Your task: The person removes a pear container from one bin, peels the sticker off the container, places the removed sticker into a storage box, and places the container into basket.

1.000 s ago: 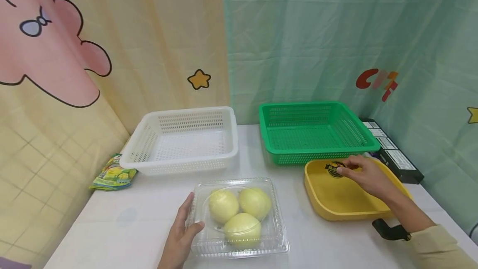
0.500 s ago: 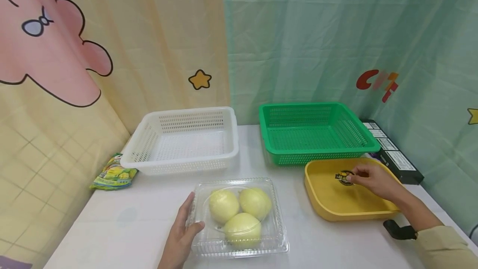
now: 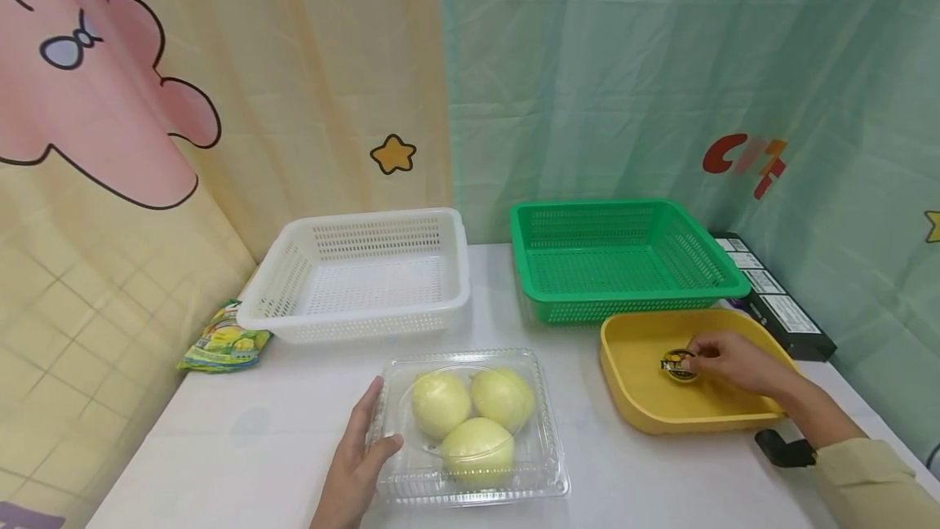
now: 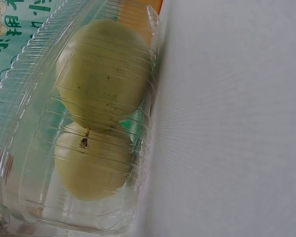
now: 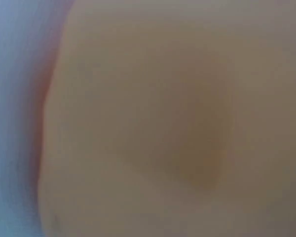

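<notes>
A clear plastic clamshell box (image 3: 539, 439) lies on the table in the head view, with several pale yellow round fruits (image 4: 93, 163) inside that look like pears. Along the box's left side rest the straight fingers of my left hand (image 3: 357, 460), its thumb on the lid. My right hand (image 3: 738, 362) is over the yellow tray (image 3: 646, 406) and pinches a small round black-and-gold sticker (image 3: 679, 366) between thumb and forefinger. Whether the sticker touches the tray floor I cannot tell. The right wrist view is a blur of tan and pale blue.
Behind the box stand a white basket (image 3: 352, 329) and a green basket (image 3: 624, 298). At far left lies a green-yellow packet (image 3: 228, 343). Black boxes (image 3: 796, 333) with white labels line the right edge. A printed curtain (image 3: 485, 104) hangs behind the table.
With the sticker in its fingers, my right hand has moved right and a little nearer, lower over the yellow tray. My left hand and the box have stayed put.
</notes>
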The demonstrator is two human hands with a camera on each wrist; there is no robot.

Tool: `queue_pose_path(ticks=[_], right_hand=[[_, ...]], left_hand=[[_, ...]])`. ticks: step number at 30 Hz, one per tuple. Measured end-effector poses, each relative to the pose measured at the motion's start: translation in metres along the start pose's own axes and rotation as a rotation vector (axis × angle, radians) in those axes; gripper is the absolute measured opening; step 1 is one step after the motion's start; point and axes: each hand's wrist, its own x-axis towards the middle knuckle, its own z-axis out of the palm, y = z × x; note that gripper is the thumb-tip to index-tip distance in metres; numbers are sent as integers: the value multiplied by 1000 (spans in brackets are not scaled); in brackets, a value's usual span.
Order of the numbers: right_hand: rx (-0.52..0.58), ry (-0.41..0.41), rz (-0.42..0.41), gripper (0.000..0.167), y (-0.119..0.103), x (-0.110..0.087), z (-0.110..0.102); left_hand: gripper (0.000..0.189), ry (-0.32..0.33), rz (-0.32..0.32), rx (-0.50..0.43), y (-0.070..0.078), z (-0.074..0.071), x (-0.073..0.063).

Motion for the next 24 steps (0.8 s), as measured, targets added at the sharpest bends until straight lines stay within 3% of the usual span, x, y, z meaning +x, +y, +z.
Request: queue_pose_path(ticks=[5,11,24], right_hand=[[10,-37,-14,17,6,1,4],[17,-45,36,17,6,0,9],[-84,-24,40,21,9,2,14]], left_hand=[[74,-2,1,-2,0,0,0],[73,-3,7,-3,0,0,0],[73,-4,25,-16,-1,0,0]])
